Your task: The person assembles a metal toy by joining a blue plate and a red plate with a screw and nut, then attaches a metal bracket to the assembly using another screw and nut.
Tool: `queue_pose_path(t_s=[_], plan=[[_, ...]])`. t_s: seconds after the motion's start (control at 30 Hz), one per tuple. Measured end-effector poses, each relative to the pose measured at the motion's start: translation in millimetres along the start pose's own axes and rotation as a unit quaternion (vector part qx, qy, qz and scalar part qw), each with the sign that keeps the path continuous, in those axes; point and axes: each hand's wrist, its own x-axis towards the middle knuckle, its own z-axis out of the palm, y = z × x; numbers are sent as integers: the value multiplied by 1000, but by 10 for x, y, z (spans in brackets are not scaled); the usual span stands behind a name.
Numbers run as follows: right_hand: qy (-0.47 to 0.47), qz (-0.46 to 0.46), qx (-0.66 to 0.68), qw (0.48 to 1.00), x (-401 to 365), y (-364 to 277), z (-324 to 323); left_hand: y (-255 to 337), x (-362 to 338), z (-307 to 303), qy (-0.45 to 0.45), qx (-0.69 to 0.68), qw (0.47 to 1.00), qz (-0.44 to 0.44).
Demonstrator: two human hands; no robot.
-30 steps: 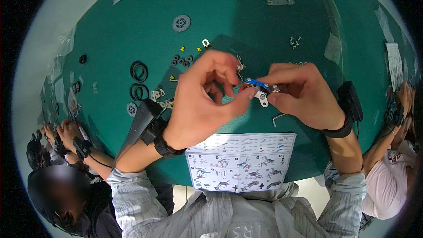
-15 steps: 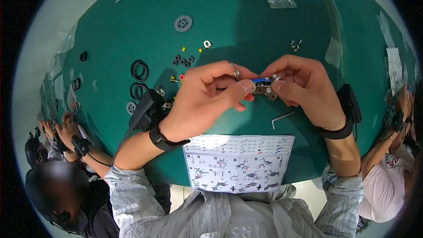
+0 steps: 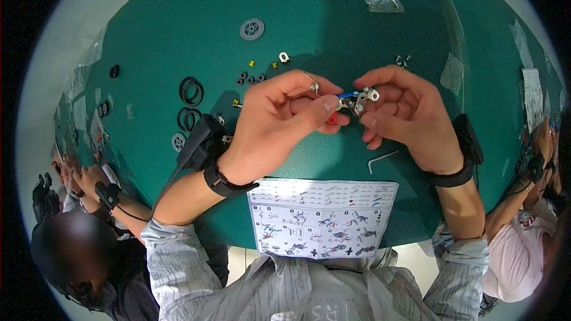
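My left hand (image 3: 279, 122) pinches a small toy model assembly (image 3: 359, 104) between thumb and fingers. It has a blue strip (image 3: 347, 96), metal brackets with holes, and a red part (image 3: 332, 119) showing by the left fingertips. A silver bracket (image 3: 372, 94) sticks out at its right end. Around that end curl the fingers of my right hand (image 3: 416, 113), with the thumb against the lower metal part; the exact contact is partly hidden. On my left index finger rests a small screw-like metal piece (image 3: 314, 86).
An instruction sheet (image 3: 321, 217) lies in front of me, with a hex key (image 3: 382, 160) beyond it. Black tyres (image 3: 191, 91), a grey wheel (image 3: 252, 29), loose screws (image 3: 403, 60) and a plastic bag (image 3: 384, 4) lie around. Other people sit left and right.
The assembly has turned in my hands, and its silver bracket now shows at the right end. My right index finger has lifted away from it and the thumb has shifted slightly.
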Motion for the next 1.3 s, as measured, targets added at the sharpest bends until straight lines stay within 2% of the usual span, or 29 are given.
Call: queue_pose_path(t_s=[0.2, 0.37, 0.5, 0.6, 0.67, 0.77, 0.9, 1.07, 1.17, 1.23, 1.3], plan=[[15, -10, 18, 1000, -6, 16, 20, -31, -10, 20, 5, -33, 999, -5], [43, -15, -12, 999, -37, 33, 104, -120, -34, 39, -11, -55, 997, 44], [61, 8, 21, 998, -49, 8, 160, -187, -23, 9, -41, -37, 996, 73], [74, 6, 27, 997, -40, 35, 174, -138, -50, 30, -18, -23, 1000, 10], [86, 0, 17, 996, -40, 59, 183, -98, -49, 59, -25, -37, 999, 22], [88, -13, 0, 996, -42, 57, 181, -123, -26, 46, -41, -46, 997, 43], [73, 16, -17, 997, -21, -1, 145, -161, -13, 14, -51, -55, 996, 42], [55, 15, 6, 998, -33, 24, 134, -202, -2, 1, -34, -37, 996, 71], [99, 26, -64, 993, -112, -114, 212, -198, 20, -29, -36, -51, 995, 76], [139, -31, -219, 965, -327, -364, 190, -182, 46, -59, -33, -56, 994, 84], [130, -142, -301, 934, -638, -604, 103, -180, 64, -100, -26, -48, 995, 86]])
